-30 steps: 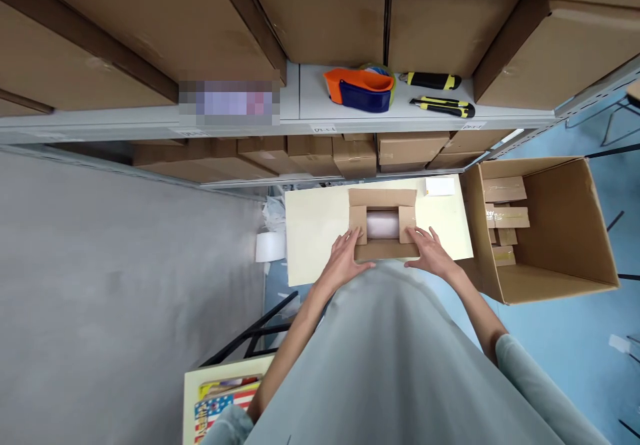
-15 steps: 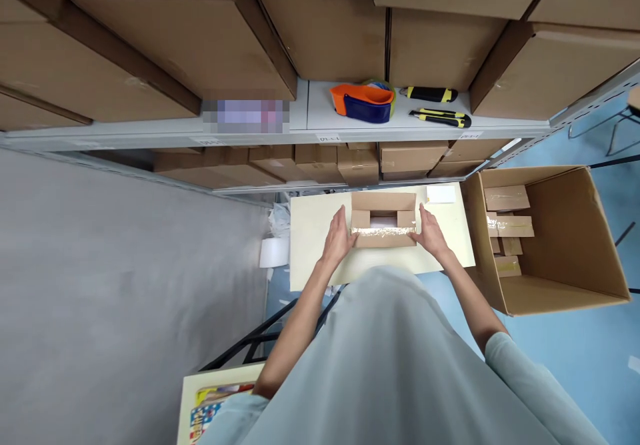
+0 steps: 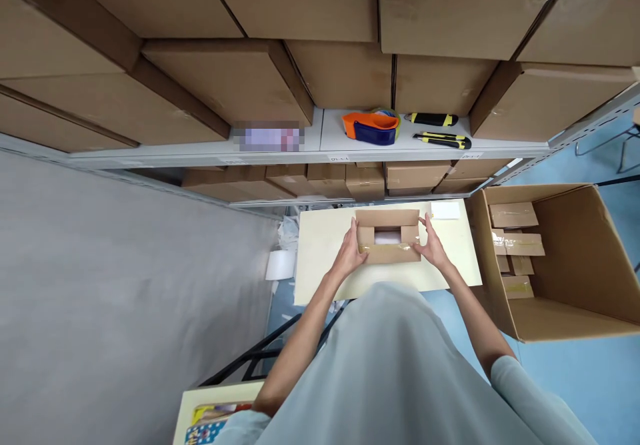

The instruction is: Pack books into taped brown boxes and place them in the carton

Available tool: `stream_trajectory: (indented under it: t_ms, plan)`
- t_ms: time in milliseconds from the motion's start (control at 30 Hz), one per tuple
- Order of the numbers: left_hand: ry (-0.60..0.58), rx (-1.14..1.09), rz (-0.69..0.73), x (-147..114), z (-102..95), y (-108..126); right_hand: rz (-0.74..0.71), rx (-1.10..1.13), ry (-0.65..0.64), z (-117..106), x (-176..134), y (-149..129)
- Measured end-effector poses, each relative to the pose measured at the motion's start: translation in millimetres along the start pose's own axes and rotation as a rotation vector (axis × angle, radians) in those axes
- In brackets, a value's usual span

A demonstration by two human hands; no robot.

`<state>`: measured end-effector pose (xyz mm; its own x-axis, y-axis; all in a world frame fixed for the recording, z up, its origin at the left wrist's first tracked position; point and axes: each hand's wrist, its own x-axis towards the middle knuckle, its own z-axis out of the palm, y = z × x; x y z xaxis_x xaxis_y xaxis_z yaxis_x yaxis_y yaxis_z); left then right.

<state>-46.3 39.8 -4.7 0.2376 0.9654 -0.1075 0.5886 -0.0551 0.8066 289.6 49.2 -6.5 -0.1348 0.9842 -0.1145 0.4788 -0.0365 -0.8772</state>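
Note:
A small cardboard box [image 3: 391, 254] lies on the pale tabletop [image 3: 320, 265], its top flaps partly unfolded and a pale inside showing through the middle gap. Clear tape runs along the near flap. My left hand [image 3: 349, 253] grips the box's left end, fingers along the side and thumb on the near flap. At the opposite end, my right hand [image 3: 433, 247] holds the box in the same way, thumb by the tape's end.
Right of the table stands a large open carton [image 3: 580, 251] with several small taped boxes [image 3: 514, 215] inside. A white box [image 3: 445, 211] sits at the table's back right. Above, a shelf [image 3: 320, 158] bears cartons, a tape dispenser [image 3: 373, 131] and two utility knives [image 3: 434, 119].
The view has tilted, so the shelf and table appear lower. My fingers have come in against the ends of the box, and its near flap looks slightly shifted.

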Motion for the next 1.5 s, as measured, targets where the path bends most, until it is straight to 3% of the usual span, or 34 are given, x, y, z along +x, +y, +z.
stream_trajectory:
  t_ms: [200,400,567,733,1000,1233,1500]
  plan:
    - [0.119,0.017,-0.024,-3,9.1,6,0.005,0.015,0.021,-2,-1,5]
    - [0.095,0.022,-0.028,7,6.3,2,0.084,0.041,0.092,10,3,15]
    - [0.094,-0.055,-0.105,13,5.3,-3,0.115,0.091,0.103,9,9,3]
    - [0.102,-0.066,-0.106,-1,6.6,-6,0.067,0.077,0.159,0,-2,-13]
    - [0.100,-0.063,-0.191,-20,6.8,-6,0.088,-0.055,0.107,10,-17,2]
    - [0.172,-0.184,-0.271,-4,9.1,-5,0.098,-0.121,0.041,10,-7,4]
    - [0.182,-0.161,-0.395,11,16.6,-12,0.264,-0.249,-0.013,14,7,-2]
